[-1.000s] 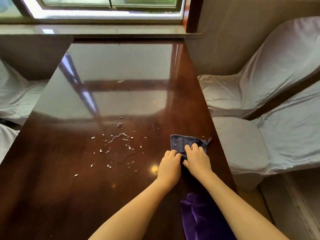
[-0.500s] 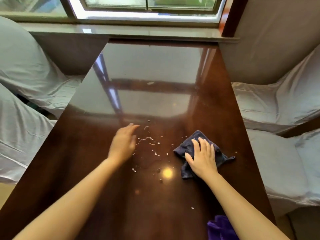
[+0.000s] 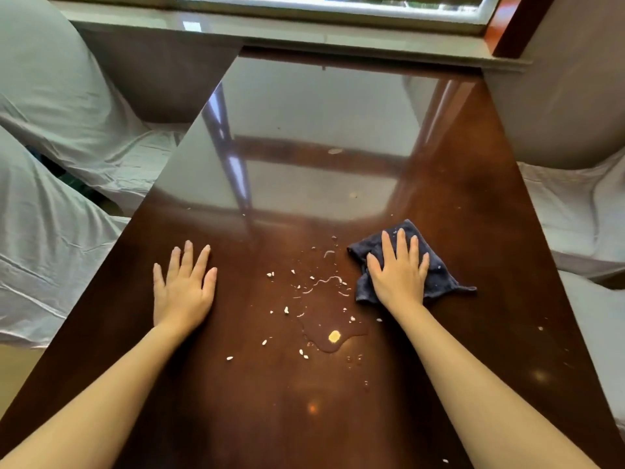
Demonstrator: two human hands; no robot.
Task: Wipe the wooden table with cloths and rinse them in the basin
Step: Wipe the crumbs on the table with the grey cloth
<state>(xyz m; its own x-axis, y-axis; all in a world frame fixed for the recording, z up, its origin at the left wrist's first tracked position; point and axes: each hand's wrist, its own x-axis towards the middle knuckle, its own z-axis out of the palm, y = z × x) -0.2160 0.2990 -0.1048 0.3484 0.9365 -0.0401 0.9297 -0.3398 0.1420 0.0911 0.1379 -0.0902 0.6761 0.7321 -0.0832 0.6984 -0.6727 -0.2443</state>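
Note:
A glossy dark wooden table (image 3: 338,401) fills the view. A dark blue cloth (image 3: 439,275) lies crumpled on it at the right, and my right hand (image 3: 399,269) presses flat on top of it, fingers spread. My left hand (image 3: 184,286) rests flat on the bare wood at the left, holding nothing. Between the hands lie scattered white crumbs (image 3: 287,309) and a small puddle of liquid (image 3: 333,336). No basin is in view.
Chairs in pale covers stand on the left (image 3: 50,198) and on the right (image 3: 581,211) of the table. A window sill (image 3: 304,25) runs along the far end. The table's far half reflects the window.
My left hand left the cloth, swung left and settled flat on the wood. My right hand slid the cloth up and right. The purple cloth at the near edge has gone out of view.

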